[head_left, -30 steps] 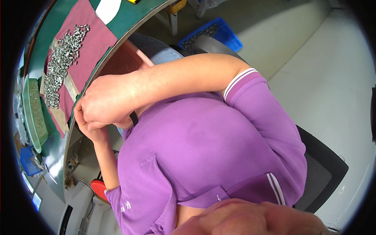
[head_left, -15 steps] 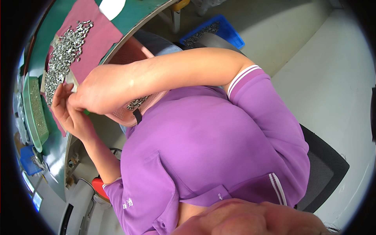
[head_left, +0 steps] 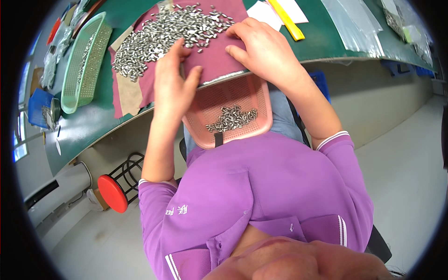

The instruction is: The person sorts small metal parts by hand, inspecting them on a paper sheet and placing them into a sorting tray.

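Many small shiny metal cylindrical pieces (head_left: 172, 32) are spread over a maroon cloth (head_left: 215, 65) on the green table. At the near edge of the pile is my left hand (head_left: 173, 86), its fingers stretched and its thumb apart. My right hand (head_left: 263, 49) hovers at or rests on the cloth's right side, fingers loosely bent, thumb apart, nothing visible in it. I cannot tell whether either hand touches a piece. Below the table edge, a pink plastic basket (head_left: 267, 109) sits on my lap with a smaller heap of metal pieces (head_left: 233, 117) in it.
A long green basket (head_left: 70, 95) stands on the left, near a blue bin (head_left: 38, 108). White paper (head_left: 263, 15), a yellow flat tool (head_left: 287, 21) and clear plastic bags (head_left: 352, 25) lie at the right. A red stool (head_left: 113, 193) is on the floor at left.
My hands, close together at the left before, are now apart, with the right moved well to the right. The view has turned, bringing the table and pink basket more fully into sight.
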The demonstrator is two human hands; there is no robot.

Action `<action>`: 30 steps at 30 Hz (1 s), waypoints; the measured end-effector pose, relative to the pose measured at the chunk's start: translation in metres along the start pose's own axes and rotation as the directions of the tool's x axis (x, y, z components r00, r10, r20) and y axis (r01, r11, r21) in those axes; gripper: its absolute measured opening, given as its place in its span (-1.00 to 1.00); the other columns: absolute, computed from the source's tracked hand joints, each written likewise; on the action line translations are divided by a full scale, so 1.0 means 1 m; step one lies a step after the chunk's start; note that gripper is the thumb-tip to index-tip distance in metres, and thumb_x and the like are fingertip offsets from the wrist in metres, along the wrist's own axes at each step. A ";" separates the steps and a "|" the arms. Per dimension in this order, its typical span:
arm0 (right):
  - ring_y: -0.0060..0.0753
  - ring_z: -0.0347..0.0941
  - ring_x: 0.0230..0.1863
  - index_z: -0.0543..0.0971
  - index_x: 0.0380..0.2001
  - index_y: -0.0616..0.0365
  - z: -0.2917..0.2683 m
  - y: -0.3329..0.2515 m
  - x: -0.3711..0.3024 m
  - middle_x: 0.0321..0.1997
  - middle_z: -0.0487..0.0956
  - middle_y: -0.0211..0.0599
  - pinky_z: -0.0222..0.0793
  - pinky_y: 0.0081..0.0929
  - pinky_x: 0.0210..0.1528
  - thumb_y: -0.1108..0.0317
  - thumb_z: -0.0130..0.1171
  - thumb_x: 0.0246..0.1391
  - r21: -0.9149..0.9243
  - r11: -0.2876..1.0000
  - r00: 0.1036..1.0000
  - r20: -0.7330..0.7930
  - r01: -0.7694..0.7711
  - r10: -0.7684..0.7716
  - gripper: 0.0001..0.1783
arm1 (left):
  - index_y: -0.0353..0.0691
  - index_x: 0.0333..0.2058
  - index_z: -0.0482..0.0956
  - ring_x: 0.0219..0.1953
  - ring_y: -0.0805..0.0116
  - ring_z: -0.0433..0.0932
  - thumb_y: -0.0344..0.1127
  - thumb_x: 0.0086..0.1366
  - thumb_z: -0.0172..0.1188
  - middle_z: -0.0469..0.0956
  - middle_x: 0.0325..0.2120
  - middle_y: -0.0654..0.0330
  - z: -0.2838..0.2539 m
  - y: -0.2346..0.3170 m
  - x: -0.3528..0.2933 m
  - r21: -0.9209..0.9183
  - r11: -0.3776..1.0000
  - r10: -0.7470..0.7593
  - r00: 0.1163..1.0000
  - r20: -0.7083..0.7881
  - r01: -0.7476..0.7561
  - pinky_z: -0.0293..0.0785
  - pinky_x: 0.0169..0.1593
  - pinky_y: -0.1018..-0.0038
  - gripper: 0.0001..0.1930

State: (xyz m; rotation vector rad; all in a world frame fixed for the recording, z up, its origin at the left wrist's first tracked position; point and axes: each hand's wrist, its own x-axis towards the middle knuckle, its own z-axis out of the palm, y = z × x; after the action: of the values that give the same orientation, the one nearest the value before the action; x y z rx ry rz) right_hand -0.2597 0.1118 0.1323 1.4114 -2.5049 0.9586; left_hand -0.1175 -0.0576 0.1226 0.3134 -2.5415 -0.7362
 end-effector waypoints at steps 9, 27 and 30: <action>-0.07 0.49 -0.09 0.60 -0.20 0.12 0.021 -0.009 0.020 -0.20 0.54 -0.21 0.42 -0.22 0.00 0.37 0.28 0.01 0.182 0.978 0.989 0.087 0.099 -0.116 -0.76 | -0.32 0.23 0.33 -0.11 0.15 0.50 -0.53 0.09 0.33 0.56 -0.21 0.12 0.013 0.001 0.019 -0.181 0.983 -0.019 0.999 0.047 0.027 0.44 0.06 0.27 -0.31; -0.15 0.44 -0.18 0.60 -0.39 0.07 0.015 -0.015 0.011 -0.29 0.43 -0.30 0.39 -0.21 -0.11 0.37 0.33 -0.09 0.292 0.951 0.991 0.052 0.101 -0.121 -0.85 | -0.25 0.25 0.36 -0.22 0.24 0.47 -0.65 0.02 0.18 0.53 -0.28 0.18 0.007 0.001 0.004 -0.258 0.966 -0.001 1.000 -0.009 -0.001 0.45 -0.09 0.33 -0.28; -0.16 0.43 -0.19 0.59 -0.39 0.08 0.016 -0.015 0.010 -0.30 0.43 -0.29 0.39 -0.21 -0.12 0.38 0.33 -0.09 0.296 0.948 0.991 0.032 0.114 -0.129 -0.85 | -0.25 0.25 0.36 -0.22 0.24 0.48 -0.67 0.02 0.19 0.53 -0.26 0.17 0.006 -0.001 0.003 -0.296 0.955 -0.016 0.999 0.038 0.027 0.45 -0.10 0.33 -0.27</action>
State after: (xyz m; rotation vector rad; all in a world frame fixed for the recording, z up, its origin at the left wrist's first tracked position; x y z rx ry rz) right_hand -0.2500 0.0894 0.1306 1.6686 -2.3492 1.3300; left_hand -0.1226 -0.0565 0.1191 0.2280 -2.4154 -1.1241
